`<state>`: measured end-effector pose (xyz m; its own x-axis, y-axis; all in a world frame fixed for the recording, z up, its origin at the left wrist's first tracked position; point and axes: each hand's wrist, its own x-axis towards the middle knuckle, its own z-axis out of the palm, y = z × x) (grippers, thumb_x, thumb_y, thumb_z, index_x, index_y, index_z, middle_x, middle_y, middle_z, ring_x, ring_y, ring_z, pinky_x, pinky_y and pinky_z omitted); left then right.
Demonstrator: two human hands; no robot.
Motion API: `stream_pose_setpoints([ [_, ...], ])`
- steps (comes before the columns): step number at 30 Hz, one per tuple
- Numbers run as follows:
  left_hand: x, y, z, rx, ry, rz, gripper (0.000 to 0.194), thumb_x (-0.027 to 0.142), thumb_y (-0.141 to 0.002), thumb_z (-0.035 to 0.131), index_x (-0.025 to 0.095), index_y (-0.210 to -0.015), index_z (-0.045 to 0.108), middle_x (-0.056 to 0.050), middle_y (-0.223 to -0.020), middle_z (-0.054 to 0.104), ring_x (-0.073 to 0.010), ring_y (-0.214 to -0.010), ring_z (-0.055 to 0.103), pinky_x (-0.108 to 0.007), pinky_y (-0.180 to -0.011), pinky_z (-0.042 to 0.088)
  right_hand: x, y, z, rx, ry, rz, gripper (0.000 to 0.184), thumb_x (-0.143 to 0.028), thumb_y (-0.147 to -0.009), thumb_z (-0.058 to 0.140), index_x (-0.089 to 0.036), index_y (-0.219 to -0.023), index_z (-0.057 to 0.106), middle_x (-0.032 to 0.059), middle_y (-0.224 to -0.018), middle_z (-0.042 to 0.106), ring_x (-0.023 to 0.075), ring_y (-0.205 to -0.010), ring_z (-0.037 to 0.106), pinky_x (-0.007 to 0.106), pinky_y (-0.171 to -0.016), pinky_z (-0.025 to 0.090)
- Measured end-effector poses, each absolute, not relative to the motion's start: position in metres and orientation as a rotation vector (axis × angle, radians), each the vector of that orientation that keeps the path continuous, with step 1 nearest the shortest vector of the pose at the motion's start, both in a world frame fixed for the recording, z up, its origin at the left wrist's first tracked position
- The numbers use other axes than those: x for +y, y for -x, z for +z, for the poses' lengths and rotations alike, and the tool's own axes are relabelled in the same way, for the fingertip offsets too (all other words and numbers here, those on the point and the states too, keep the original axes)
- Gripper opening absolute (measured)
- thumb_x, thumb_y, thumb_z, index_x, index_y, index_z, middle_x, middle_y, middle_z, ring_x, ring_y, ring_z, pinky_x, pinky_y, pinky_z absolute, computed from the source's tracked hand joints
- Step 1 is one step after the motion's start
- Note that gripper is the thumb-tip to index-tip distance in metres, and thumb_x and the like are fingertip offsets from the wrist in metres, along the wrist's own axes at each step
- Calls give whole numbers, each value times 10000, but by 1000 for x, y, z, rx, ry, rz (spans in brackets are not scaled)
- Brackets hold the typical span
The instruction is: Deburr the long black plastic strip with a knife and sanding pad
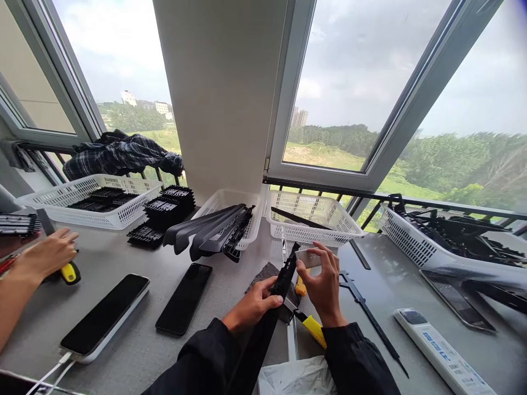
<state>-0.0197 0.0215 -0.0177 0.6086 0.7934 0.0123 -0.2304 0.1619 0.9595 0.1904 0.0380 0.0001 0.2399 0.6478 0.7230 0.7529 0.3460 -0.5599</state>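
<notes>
My left hand (255, 304) is wrapped round a long black plastic strip (284, 277), which runs down past my sleeve toward the bottom of the view. Beside the strip's upper end, my right hand (323, 280) pinches a small flat greyish piece (309, 258) between thumb and fingers. Its exact kind is unclear. Beneath my hands lie a dark grey pad (265, 274), a yellow-handled knife (315, 331) and another orange-yellow tool (301, 286), partly hidden. A black caliper (366, 312) rests right of my right hand.
White baskets (315, 236) line the window side; long grey-black parts (214, 230) lean on one. Black parts (164, 211) are stacked further left. Two phones (185, 299) (107, 315), a power strip (440, 351) and a white bag (298, 378) occupy the table. Another person's hand (49, 255) works at left.
</notes>
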Motion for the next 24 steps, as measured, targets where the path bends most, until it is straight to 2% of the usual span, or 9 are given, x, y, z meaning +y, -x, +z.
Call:
stream_pose_setpoints([
  [9,22,19,-21,588,-1146,837,666,513,-808,857,164,-1359,721,-31,-864,658,-194,-802,600,-301,-789,480,35,-186,3,-1563,1266,58,232,-405,-932,704,-251,-1103,668,100,-1297,707,341,-1240,579,531,-1068,461],
  [15,20,16,-16,562,-1104,863,660,498,-835,835,173,-1394,699,-62,-1039,721,-217,-922,643,-304,-844,500,32,-181,7,-1656,1192,156,214,-352,-908,719,-267,-1097,670,84,-1276,715,333,-1224,594,517,-1057,484],
  [20,18,15,-12,580,-1155,843,613,474,-858,823,177,-1382,709,-73,-1081,726,-245,-1018,647,-316,-884,509,32,-178,4,-1623,1224,144,294,-472,-943,738,-267,-1145,678,91,-1256,723,336,-1185,623,513,-1002,525],
  [24,17,14,-14,559,-1187,833,659,513,-891,793,179,-1443,658,-86,-1130,717,-264,-1067,648,-350,-931,517,31,-175,3,-1611,1245,209,369,-576,-959,734,-261,-1144,687,94,-1201,731,330,-1118,650,464,-872,560],
])
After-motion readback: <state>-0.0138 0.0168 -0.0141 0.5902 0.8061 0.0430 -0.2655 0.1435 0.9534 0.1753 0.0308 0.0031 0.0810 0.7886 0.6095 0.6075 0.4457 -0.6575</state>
